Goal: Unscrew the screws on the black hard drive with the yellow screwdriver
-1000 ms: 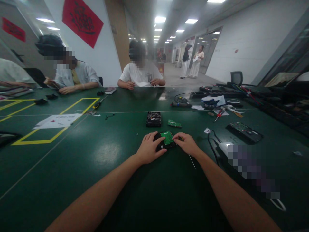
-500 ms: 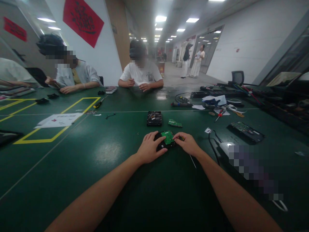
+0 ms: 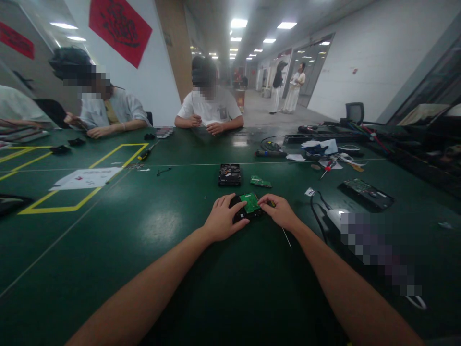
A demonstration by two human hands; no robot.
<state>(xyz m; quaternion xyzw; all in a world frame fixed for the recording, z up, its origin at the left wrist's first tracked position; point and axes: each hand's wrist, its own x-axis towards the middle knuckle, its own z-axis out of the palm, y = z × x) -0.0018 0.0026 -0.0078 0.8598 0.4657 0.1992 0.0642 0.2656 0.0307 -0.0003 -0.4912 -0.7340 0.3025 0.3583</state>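
Observation:
A black hard drive (image 3: 243, 216) lies on the green table (image 3: 144, 240) in front of me, with a green circuit board (image 3: 249, 202) on top. My left hand (image 3: 223, 220) grips the drive's left side, fingers curled over it. My right hand (image 3: 279, 212) pinches at the board's right edge and holds a thin screwdriver (image 3: 286, 237) whose shaft sticks out toward me.
A second black drive (image 3: 229, 174) and a loose green board (image 3: 260, 181) lie just beyond. Cables, tools and another drive (image 3: 362, 190) are at the right. Two seated people work at the far edge; paper (image 3: 86, 178) lies in a yellow-taped square at left.
Both hands stay on the drive almost unmoved; the view has shifted slightly. The person seated opposite has moved their hands.

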